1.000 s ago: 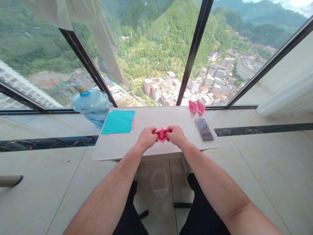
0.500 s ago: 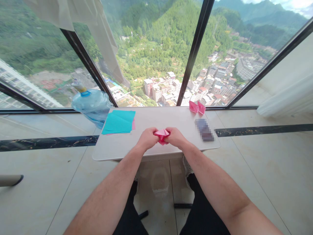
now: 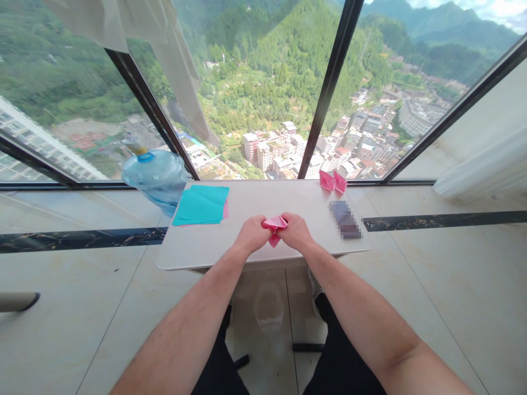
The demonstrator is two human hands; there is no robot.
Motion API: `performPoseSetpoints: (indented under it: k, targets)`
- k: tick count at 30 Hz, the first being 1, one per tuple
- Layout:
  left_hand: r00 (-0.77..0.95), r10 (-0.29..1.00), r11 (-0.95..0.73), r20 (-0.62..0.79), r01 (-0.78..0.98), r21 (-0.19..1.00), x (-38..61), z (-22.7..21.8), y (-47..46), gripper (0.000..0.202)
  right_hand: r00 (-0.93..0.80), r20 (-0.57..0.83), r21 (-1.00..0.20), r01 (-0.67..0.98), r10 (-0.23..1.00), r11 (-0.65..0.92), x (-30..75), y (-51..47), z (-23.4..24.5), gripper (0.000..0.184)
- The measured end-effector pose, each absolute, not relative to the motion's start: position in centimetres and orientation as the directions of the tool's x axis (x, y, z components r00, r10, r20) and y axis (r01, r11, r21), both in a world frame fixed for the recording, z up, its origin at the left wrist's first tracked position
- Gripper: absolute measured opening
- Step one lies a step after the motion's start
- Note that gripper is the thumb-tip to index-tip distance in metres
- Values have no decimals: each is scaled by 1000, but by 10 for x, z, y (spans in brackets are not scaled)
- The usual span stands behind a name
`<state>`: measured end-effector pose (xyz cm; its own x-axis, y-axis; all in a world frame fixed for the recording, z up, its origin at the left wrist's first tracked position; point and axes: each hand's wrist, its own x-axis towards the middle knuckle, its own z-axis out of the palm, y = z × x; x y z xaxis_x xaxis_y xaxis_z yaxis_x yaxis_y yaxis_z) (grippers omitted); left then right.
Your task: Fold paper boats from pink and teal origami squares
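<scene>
Between my two hands is a piece of folded pink paper (image 3: 274,223), held just above the front half of the white table (image 3: 255,197). My left hand (image 3: 254,232) grips its left side, and my right hand (image 3: 295,230) pinches its right side. Pointed flaps stick up on top, and one corner hangs down below the fingers. Both thumbs rest near the paper's upper edges, while the other fingertips are mostly hidden behind it.
A stack of turquoise paper sheets (image 3: 201,204), with pink showing underneath, lies on the table's left. At the back right stands a pink folded paper piece (image 3: 333,181), with a blurred-out flat object (image 3: 346,219) before it. A large blue water bottle (image 3: 155,176) stands beyond the left edge.
The pink paper's shape between my hands has altered: its raised flaps look flatter, and the lower corner hangs further down. Both hands remain in nearly the same place.
</scene>
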<state>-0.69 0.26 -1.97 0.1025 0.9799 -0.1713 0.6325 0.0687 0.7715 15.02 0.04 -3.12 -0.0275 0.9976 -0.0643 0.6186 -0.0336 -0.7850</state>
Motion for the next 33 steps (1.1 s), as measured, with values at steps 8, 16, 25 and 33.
performPoseSetpoints:
  k: [8, 16, 25, 33]
  targets:
    - [117, 896, 354, -427, 389, 850, -18, -16, 10, 16, -232, 338, -781, 472, 912, 409, 159, -5, -30, 54]
    - [170, 882, 313, -439, 486, 816, -24, -17, 11, 18, -534, 330, -470, 622, 779, 626, 167, -5, -25, 28]
    - [90, 993, -120, 81, 658, 744, -18, -13, 5, 16, -284, 192, -264, 907, 939, 329, 157, -6, -21, 22]
    - [205, 960, -275, 193, 825, 494, -8, -17, -3, 28, -222, 160, -257, 931, 962, 258, 151, -10, -20, 17]
